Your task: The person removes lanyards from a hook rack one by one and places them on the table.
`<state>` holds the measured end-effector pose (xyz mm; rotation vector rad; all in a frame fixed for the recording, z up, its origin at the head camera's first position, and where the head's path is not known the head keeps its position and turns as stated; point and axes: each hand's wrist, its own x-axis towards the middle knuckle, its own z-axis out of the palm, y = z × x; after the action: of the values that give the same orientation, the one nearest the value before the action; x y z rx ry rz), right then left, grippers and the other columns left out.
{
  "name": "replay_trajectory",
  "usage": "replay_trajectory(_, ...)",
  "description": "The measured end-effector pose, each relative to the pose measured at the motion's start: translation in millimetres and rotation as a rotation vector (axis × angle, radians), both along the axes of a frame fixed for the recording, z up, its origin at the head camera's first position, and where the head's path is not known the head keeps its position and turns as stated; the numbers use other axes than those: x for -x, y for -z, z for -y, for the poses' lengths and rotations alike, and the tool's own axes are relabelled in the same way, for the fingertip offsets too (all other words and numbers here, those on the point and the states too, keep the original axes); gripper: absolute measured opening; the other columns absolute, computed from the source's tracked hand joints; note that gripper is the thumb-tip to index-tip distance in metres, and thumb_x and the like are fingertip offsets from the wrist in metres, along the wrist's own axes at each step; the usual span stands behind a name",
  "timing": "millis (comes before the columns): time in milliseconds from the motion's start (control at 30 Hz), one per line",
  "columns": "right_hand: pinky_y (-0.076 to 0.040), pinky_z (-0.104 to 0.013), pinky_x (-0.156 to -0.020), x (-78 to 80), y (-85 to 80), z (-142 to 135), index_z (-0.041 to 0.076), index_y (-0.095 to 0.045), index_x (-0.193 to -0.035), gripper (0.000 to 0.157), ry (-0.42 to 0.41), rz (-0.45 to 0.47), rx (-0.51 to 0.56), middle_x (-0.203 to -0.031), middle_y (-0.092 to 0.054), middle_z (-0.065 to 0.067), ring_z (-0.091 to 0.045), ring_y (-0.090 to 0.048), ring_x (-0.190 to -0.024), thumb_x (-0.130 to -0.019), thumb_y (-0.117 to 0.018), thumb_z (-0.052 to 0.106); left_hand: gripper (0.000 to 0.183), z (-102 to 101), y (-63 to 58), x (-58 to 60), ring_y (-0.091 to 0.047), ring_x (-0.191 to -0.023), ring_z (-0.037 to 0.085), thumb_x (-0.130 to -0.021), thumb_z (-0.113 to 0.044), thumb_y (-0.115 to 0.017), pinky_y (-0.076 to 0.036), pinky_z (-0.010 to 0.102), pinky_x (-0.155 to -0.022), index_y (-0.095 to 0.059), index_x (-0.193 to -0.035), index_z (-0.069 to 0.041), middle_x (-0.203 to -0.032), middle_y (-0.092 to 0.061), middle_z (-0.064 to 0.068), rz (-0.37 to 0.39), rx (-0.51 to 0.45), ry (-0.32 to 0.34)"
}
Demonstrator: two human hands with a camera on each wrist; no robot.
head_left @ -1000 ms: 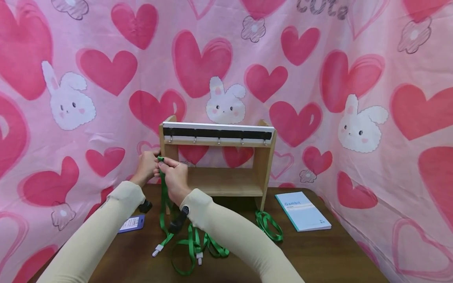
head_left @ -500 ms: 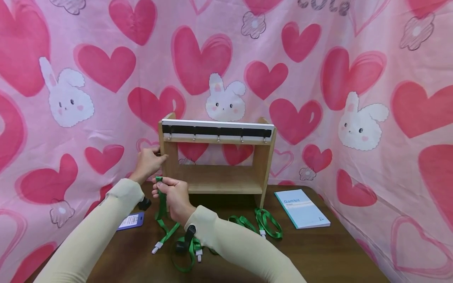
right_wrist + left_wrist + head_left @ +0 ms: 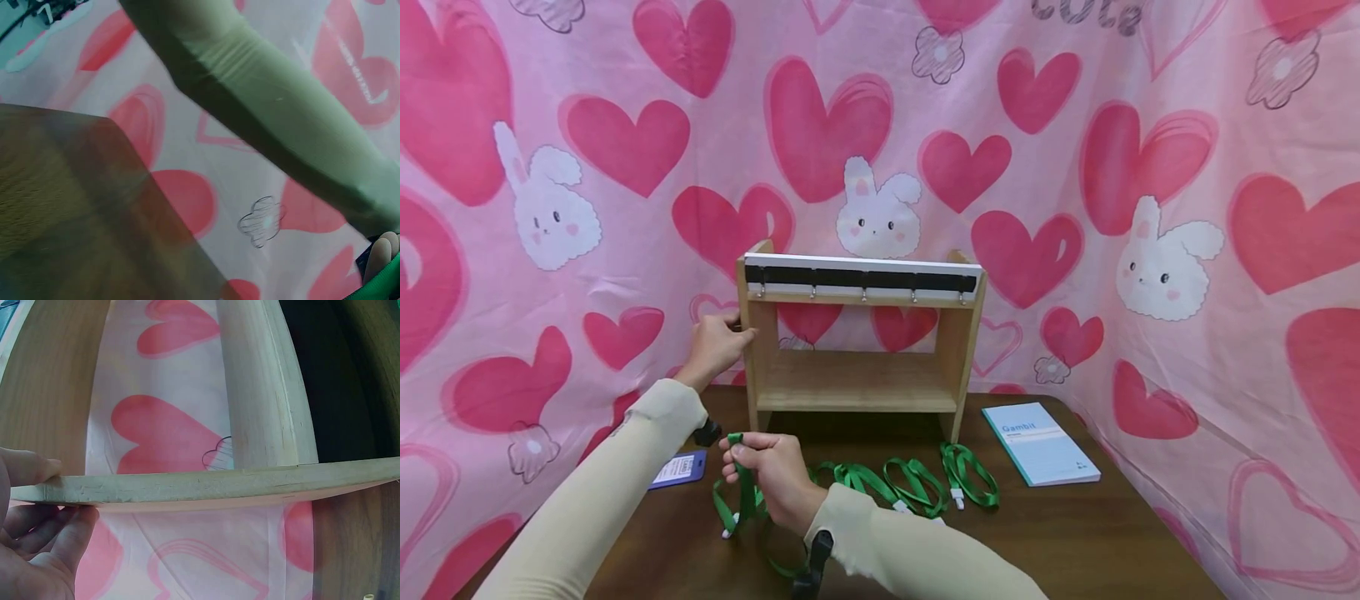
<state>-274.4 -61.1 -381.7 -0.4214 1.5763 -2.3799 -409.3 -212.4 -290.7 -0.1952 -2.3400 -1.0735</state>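
Note:
In the head view, a small wooden rack [image 3: 857, 385] stands on the dark table, a black strip [image 3: 867, 277] with several metal hooks along its upper front. My left hand [image 3: 715, 346] grips the rack's left side panel. The left wrist view shows that panel [image 3: 206, 487] between the thumb and fingers of my left hand [image 3: 40, 550]. Lower down, clear of the rack, my right hand [image 3: 784, 477] pinches a green lanyard [image 3: 747, 493] near its top, and the strap hangs below. The lanyard [image 3: 382, 282] shows at the right wrist view's corner.
Several coiled green lanyards [image 3: 917, 487] with white clips lie in front of the rack, partly behind the right forearm. A blue badge holder [image 3: 679, 470] lies left of them. At the right is a notebook [image 3: 1041, 446]. A pink heart-print curtain [image 3: 1090, 200] surrounds the table.
The left hand has moved from the lanyard to the rack's side panel. My right hand has lowered the green lanyard from beside the rack towards the table.

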Motion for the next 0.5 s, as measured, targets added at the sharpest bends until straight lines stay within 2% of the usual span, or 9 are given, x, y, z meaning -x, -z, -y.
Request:
replay_trajectory(167, -0.056, -0.016, -0.058, 5.7, 15.5, -6, -0.012, -0.073, -0.107, 0.021, 0.027, 0.0, -0.008, -0.08, -0.07, -0.002, -0.007, -0.062, -0.062, -0.092, -0.062, -0.004, 0.046, -1, -1.8, -1.0, -0.072, -0.104, 0.046, -0.094, -0.019, -0.07, -0.06, 0.054, -0.087, -0.063, -0.133, 0.004, -0.119, -0.071, 0.03, 0.001, -0.002, 0.012)
replay_trajectory(400, -0.056, -0.017, -0.059, 26.2, 29.5, -4, -0.012, -0.073, -0.106, 0.019, 0.1, 0.009, 0.03, -0.074, -0.066, -0.002, -0.007, -0.059, -0.058, -0.092, -0.061, -0.005, 0.045, -1, -0.2, -2.1, -0.072, -0.104, 0.046, -0.095, -0.02, -0.069, -0.06, 0.054, -0.086, -0.063, -0.133, 0.004, -0.119, -0.071, 0.03, 0.003, -0.001, 0.013)
replay_trajectory(500, -0.055, -0.018, -0.059, 36.1, 37.1, 2, -0.01, -0.074, -0.103, 0.017, 0.141, 0.018, 0.012, -0.072, -0.065, -0.002, -0.007, -0.059, -0.057, -0.092, -0.062, -0.005, 0.045, -1, -0.2, -2.3, -0.072, -0.104, 0.046, -0.095, -0.019, -0.069, -0.06, 0.054, -0.086, -0.064, -0.132, 0.004, -0.119, -0.071, 0.03, -0.005, 0.002, 0.015)
